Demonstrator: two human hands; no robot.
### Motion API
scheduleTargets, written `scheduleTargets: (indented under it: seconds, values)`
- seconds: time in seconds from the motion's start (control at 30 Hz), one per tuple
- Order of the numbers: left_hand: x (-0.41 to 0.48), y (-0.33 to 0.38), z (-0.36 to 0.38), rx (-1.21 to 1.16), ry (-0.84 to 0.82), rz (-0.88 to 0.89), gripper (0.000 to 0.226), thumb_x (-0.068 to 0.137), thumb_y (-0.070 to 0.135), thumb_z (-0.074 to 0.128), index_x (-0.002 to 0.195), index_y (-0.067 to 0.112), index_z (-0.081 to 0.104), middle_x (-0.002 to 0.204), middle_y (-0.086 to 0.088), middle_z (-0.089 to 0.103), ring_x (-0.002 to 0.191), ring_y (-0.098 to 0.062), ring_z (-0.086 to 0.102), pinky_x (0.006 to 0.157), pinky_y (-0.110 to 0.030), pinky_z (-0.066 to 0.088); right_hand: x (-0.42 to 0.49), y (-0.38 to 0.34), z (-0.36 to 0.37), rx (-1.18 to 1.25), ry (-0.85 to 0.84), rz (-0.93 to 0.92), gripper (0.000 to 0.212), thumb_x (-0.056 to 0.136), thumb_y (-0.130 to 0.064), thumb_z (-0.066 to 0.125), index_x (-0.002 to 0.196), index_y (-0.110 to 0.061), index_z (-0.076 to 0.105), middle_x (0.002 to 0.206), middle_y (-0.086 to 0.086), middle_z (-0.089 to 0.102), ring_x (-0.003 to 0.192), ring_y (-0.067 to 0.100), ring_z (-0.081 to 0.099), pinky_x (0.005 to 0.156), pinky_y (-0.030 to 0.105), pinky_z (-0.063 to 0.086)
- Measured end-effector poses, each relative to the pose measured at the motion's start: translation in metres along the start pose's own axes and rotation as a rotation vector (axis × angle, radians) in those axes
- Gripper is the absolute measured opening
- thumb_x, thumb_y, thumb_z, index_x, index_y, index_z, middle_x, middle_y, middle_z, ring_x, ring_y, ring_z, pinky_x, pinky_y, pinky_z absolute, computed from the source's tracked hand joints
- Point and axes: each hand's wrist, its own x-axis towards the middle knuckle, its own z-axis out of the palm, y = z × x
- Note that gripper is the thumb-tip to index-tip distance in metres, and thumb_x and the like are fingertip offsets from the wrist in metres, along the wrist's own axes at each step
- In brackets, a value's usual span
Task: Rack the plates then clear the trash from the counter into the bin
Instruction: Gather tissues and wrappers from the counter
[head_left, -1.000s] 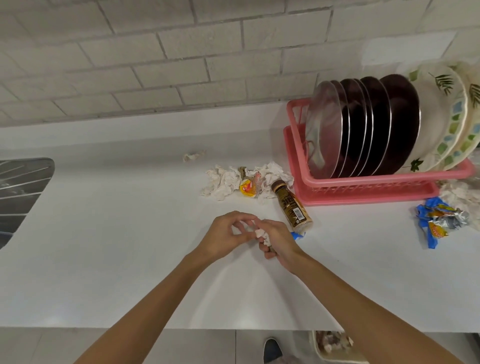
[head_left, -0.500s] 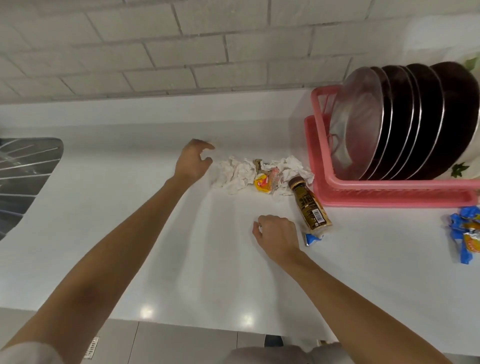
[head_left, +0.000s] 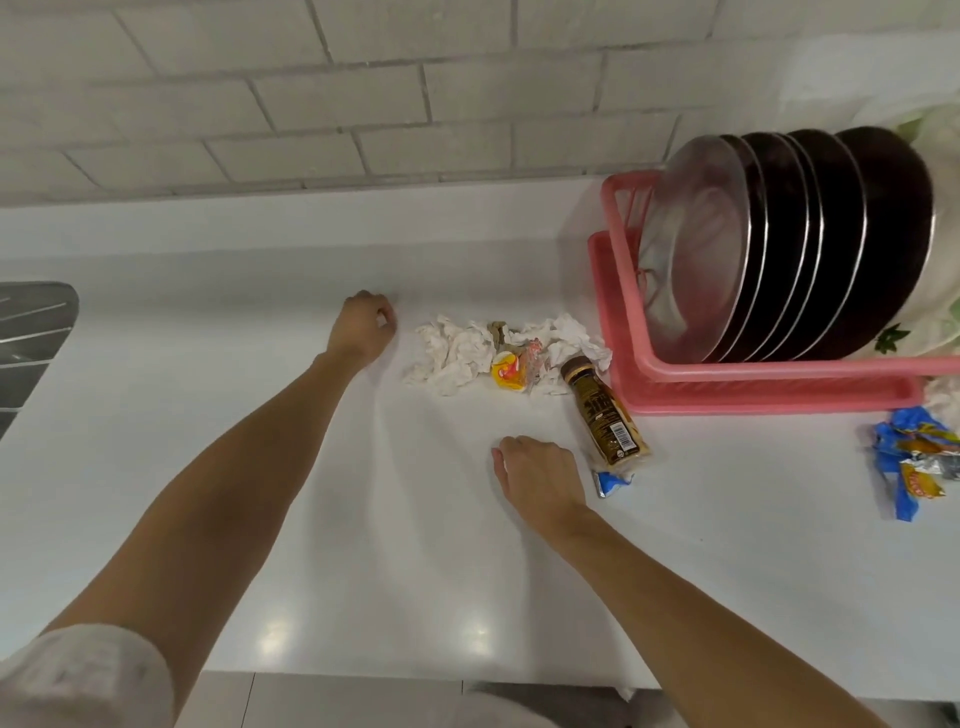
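left hand (head_left: 363, 327): curled closed, contents unclear; tissues (head_left: 457, 353) just to its right
right hand (head_left: 535, 478): closed, contents unclear; bottle (head_left: 605, 418) beside it, long axis front-back

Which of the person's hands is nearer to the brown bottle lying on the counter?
Right. The right hand rests just left of the brown bottle, near its base. The left hand is beyond the crumpled tissues, farther left.

Glossy white counter (head_left: 260, 467) w/ crumpled white tissues (head_left: 457, 353), brown plastic bottle (head_left: 605, 415) on its side, pink plastic dish rack (head_left: 753, 382), blue foil wrappers (head_left: 909, 457)
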Motion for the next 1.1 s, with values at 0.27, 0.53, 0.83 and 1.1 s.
scheduleTargets:
  seconds: [0.27, 0.53, 0.83, 1.1]
  values:
    - [-0.077, -0.011, 0.006, -0.412, 0.168, -0.246, 0.031, 0.081, 0.002, 0.052, 0.064, 0.019, 0.033, 0.063, 0.000, 0.041, 0.062, -0.020, 0.035, 0.060, -0.030, 0.030, -0.001, 0.000, 0.000, -0.001, 0.011, -0.017, 0.032, 0.103, -0.031, 0.037, 0.094, -0.011, 0.061, 0.085, 0.007, 0.069, 0.075, 0.029, 0.068, 0.060, 0.030, 0.038]
    - [-0.179, 0.016, 0.031, -0.600, 0.308, -0.250, 0.028, 0.081, 0.008, 0.065, 0.072, 0.013, 0.038, 0.063, 0.004, 0.037, 0.054, -0.006, 0.030, 0.053, -0.018, 0.029, -0.006, -0.002, -0.005, 0.043, 0.027, -0.021, 0.024, 0.102, -0.030, 0.041, 0.111, -0.010, 0.052, 0.090, 0.006, 0.069, 0.078, 0.027, 0.067, 0.059, 0.029, 0.036]
    - [-0.271, 0.084, 0.071, -0.675, 0.093, -0.039, 0.018, 0.080, 0.004, 0.064, 0.087, 0.019, 0.059, 0.076, 0.010, 0.062, 0.064, -0.003, 0.055, 0.061, -0.015, 0.042, -0.112, 0.018, -0.014, 0.308, -0.036, -0.043, 0.029, 0.099, -0.031, 0.052, 0.077, -0.013, 0.060, 0.074, -0.001, 0.060, 0.066, 0.015, 0.055, 0.057, 0.028, 0.038]
    - [-0.345, 0.126, 0.099, -0.728, -0.178, 0.135, 0.033, 0.074, 0.004, 0.057, 0.089, 0.022, 0.079, 0.079, 0.007, 0.065, 0.068, -0.012, 0.060, 0.057, -0.026, 0.045, -0.195, 0.048, -0.038, 0.449, -0.183, 0.014, 0.021, 0.099, -0.029, 0.051, 0.094, -0.025, 0.071, 0.082, -0.013, 0.065, 0.070, -0.004, 0.041, 0.064, 0.021, 0.032]
